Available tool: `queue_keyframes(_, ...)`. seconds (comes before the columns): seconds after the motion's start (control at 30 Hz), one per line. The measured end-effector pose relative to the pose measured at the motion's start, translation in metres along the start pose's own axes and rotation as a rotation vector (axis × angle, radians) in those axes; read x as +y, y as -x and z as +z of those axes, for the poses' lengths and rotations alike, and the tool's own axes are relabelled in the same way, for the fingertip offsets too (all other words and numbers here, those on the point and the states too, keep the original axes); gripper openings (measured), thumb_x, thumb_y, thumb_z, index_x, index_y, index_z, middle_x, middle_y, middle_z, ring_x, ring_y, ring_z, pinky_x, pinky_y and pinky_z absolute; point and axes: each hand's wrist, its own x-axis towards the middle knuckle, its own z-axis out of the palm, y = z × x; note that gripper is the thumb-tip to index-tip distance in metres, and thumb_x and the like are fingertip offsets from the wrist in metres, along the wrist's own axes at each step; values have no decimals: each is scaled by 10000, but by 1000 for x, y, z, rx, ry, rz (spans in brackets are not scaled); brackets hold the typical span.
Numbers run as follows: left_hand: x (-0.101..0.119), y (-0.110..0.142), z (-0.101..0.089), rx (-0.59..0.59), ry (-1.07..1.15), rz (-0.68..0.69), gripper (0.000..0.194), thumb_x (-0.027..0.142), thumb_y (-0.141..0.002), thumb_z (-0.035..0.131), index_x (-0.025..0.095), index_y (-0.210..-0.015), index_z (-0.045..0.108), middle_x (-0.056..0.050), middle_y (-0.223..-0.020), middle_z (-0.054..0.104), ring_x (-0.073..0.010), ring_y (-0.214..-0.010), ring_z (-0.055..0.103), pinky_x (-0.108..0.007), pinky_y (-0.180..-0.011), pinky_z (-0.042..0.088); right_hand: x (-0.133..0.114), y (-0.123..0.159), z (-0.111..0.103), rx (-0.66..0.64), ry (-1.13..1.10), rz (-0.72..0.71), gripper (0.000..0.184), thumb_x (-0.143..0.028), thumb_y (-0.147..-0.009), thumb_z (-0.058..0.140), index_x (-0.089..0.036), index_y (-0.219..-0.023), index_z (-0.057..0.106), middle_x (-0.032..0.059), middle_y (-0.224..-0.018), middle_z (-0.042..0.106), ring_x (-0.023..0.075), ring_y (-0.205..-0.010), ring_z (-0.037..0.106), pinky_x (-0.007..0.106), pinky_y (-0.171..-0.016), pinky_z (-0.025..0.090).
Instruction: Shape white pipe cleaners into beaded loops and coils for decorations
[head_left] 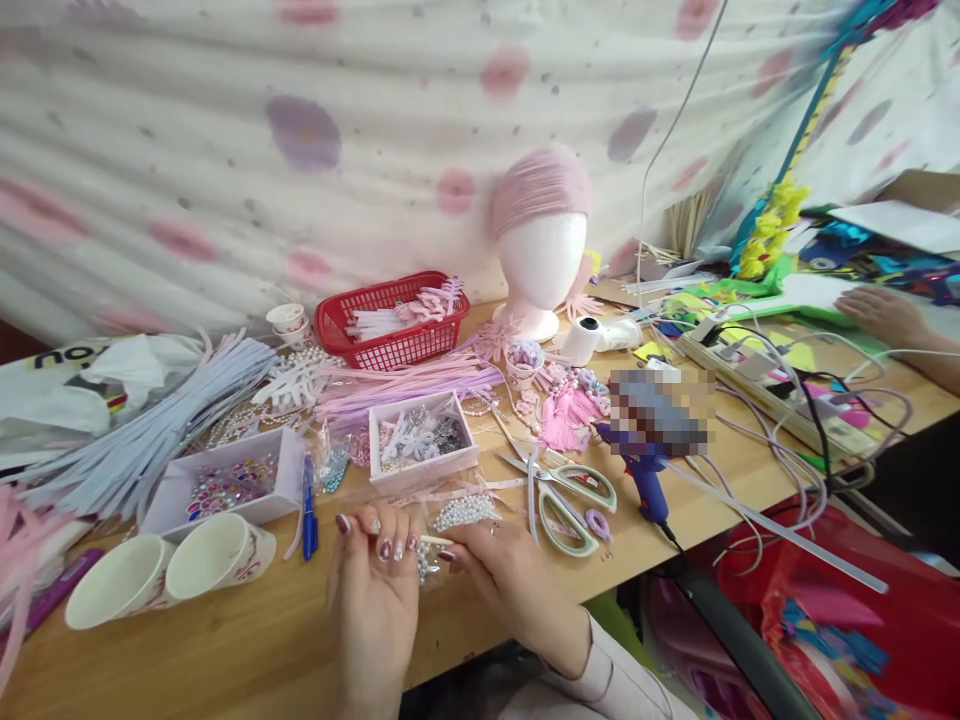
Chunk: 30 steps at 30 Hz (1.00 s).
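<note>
My left hand point(379, 590) is palm-up near the table's front edge, its fingers curled around one end of a thin cream-coloured stick point(433, 540). From the other side, my right hand point(517, 575) pinches the stick's right end between thumb and fingers. Most of the stick is hidden by my fingers. Just beneath lies a small clear bag of silvery beads point(427, 568), partly covered by my hands. White pearl beads point(465, 510) are heaped behind my right hand. To its right rest two pairs of scissors point(566, 520) and a purple ring point(598, 525).
A blue glue gun point(646, 485) lies right of the scissors. Paper cups point(217, 560), a blue pen point(310, 510) and bead boxes point(424, 440) stand left and ahead. Behind are a red basket point(390, 345) and foam head point(544, 255). Another person's hand point(874, 310) is far right.
</note>
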Motion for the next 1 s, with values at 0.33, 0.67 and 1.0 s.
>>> queue_keyframes(0.33,5,4,35,161,117,-6,446,143,-797,524,195,-512,185,73,-500,72,-95,-455,48,-232,-363,183,1,7,13,138,40,-67,313,-296,-1057,301,-203,-862,527,26,-665,666,169,-572,599,256,-554,349)
queue_keyframes(0.67,0,1,44,169,58,4,495,155,-821,507,187,-524,112,73,-496,41,-94,-466,15,-244,-384,152,7,1,2,194,-34,-146,266,-261,-1037,340,-206,-849,520,18,-666,636,164,-589,572,258,-584,374)
queue_keyframes(1.0,3,-8,40,202,61,18,492,111,-819,505,187,-523,121,79,-485,63,-83,-448,32,-239,-379,139,6,6,3,97,132,-182,257,-54,-927,368,-164,-1075,547,70,-795,657,206,-702,601,287,-629,425)
